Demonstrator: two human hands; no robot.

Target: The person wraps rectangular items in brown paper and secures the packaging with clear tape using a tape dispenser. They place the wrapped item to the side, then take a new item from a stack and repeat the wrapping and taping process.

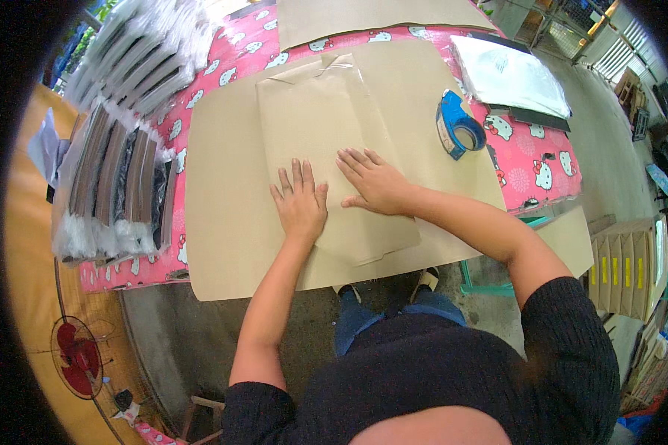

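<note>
A flat package wrapped in brown paper (304, 111) lies lengthwise before me on a large brown paper sheet (226, 185). Its surface looks glossy, with a clear film or tape along the right side. My left hand (300, 204) rests flat on the package's left part, fingers spread. Beside it my right hand (375, 182) presses palm down across the right part, fingers stretched out toward the upper left. Neither hand holds anything. To the right, on the brown sheet, sits a blue tape dispenser (453, 126) with a roll in it.
Plastic-wrapped dark bundles (115, 178) are stacked at the table's left. A clear-bagged white pack (508, 74) lies far right on the pink patterned tablecloth (542, 159). Another brown sheet (371, 15) covers the far side. Brown parcels (623, 267) stand at right; a red fan (78, 356) is lower left.
</note>
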